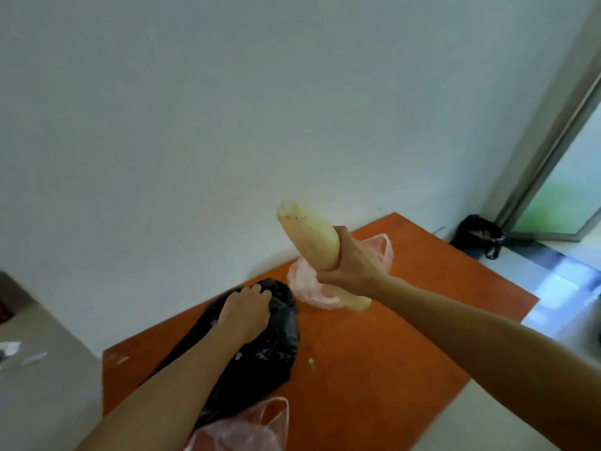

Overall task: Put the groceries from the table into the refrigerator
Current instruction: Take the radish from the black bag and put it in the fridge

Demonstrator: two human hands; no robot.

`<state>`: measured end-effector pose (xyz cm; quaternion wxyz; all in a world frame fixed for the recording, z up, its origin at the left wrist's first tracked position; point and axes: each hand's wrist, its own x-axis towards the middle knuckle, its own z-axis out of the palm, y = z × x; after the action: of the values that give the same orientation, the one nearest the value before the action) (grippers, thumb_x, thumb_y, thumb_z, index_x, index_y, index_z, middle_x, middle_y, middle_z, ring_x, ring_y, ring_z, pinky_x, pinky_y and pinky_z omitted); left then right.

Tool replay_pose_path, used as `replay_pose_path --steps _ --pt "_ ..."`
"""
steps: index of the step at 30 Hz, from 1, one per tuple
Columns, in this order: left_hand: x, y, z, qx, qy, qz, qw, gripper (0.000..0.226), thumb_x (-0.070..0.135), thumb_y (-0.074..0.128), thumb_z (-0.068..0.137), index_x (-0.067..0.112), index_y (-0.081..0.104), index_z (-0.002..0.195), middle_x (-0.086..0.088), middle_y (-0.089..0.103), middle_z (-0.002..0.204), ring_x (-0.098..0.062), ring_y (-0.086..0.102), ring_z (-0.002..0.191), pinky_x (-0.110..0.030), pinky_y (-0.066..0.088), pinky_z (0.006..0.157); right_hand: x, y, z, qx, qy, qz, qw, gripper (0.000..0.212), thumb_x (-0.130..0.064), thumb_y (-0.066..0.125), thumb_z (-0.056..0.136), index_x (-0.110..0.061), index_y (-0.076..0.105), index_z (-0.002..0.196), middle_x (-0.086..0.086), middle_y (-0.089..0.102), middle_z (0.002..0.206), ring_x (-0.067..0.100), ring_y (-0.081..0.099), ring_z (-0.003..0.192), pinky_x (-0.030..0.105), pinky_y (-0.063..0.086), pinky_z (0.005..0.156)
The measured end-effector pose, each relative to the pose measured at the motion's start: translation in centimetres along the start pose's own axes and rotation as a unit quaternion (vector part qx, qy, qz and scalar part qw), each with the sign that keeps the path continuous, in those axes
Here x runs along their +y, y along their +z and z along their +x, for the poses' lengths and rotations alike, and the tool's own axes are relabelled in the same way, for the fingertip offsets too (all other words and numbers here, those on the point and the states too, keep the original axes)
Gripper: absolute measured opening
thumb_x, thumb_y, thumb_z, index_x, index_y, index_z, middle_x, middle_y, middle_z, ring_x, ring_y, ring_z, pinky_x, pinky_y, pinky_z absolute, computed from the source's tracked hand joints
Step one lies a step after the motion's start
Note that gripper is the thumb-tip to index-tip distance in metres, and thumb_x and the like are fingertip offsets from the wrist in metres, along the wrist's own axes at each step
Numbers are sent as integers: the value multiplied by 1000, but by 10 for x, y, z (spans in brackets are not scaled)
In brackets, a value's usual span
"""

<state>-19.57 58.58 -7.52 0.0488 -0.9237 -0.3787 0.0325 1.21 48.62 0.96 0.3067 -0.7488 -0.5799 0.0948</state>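
While a radish [309, 237] is gripped aloft by the right hand [353, 271], a black bag [279, 349] at its seven o'clock is clutched by the left hand [245, 312]; storage seems barely begun.

White wall [227, 109] behind. In the far floor corner, slumped dark sack [478, 237] just beside a grey door frame [546, 141]. At left, grey counter [48, 395] bearing white paper scraps [9, 348].

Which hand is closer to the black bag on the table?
Left. The left hand grips the black bag on top; the right hand is off to its right, raised, holding the pale radish.
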Motion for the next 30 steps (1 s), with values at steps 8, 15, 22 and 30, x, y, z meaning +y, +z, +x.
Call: replay_pose_path --steps 8,15,22,30 --pt "220 -44 19 21 147 -9 989 33 23 44 95 16 53 127 -8 58 118 -23 62 96 -34 53 79 143 -141 -173 50 169 -121 977 88 -47 75 68 -28 26 138 -1 53 121 18 55 90 33 44 73" --pt "447 -79 5 52 307 -41 949 18 24 45 93 17 56 106 -5 56 107 -25 58 97 -37 49 79 247 -266 -347 106 339 -193 915 102 -50 70 73 -29 8 151 6 51 138 32 58 110 36 43 84" --pt "638 -117 24 92 452 -36 886 25 28 43 95 17 57 113 -6 56 111 -26 58 99 -34 47 77 334 -365 -476 199 442 -221 846 108 -58 67 71 -29 2 152 4 53 132 27 60 105 40 49 86" --pt "853 -151 63 120 565 -51 815 27 28 44 94 16 56 115 -6 56 113 -27 58 102 -37 48 82 434 -470 -554 239 531 -250 773 108 -59 65 73 -27 0 153 3 46 143 26 57 112 38 46 89"
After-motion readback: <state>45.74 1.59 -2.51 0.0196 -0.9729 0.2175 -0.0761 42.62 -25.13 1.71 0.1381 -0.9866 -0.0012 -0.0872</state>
